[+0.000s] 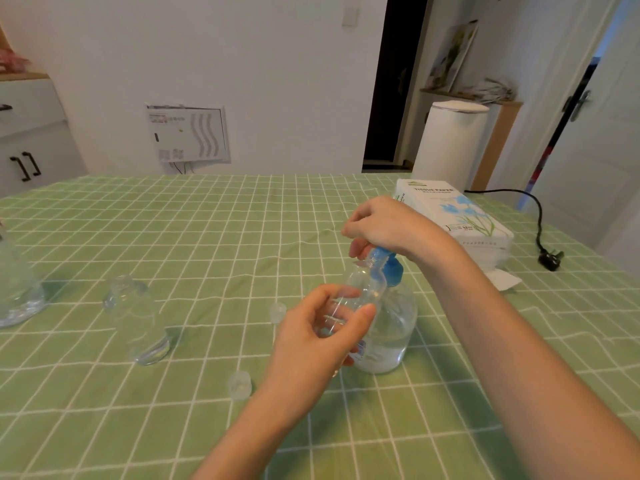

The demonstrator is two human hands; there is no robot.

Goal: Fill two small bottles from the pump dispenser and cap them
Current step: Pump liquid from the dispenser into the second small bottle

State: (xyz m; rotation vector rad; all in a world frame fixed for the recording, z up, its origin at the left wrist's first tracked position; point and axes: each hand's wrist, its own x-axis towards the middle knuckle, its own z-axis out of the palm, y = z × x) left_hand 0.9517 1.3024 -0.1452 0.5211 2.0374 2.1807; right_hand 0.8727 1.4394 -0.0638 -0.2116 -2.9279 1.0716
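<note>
Left hand fingers curled round small bottle, mid frame: light, see-thru, prob slippy, hold by middle. Right hand fingers closed on blue pump.

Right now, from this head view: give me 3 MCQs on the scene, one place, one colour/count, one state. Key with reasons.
1. Where is the tissue paper pack?
A. far right of the table, behind the right hand
B. near left corner
C. on the floor

2. What colour is the pump head on the pump dispenser?
A. red
B. blue
C. black

3. What state is the small bottle in the left hand in?
A. capped, lying flat
B. standing alone on the cloth
C. uncapped, tilted, mouth at the pump spout

Key: 1 A, the pack sits beyond the right hand on the right side. 2 B, the pump head is plainly blue. 3 C, its open neck leans against the spout, and two loose caps lie on the tablecloth.
</note>
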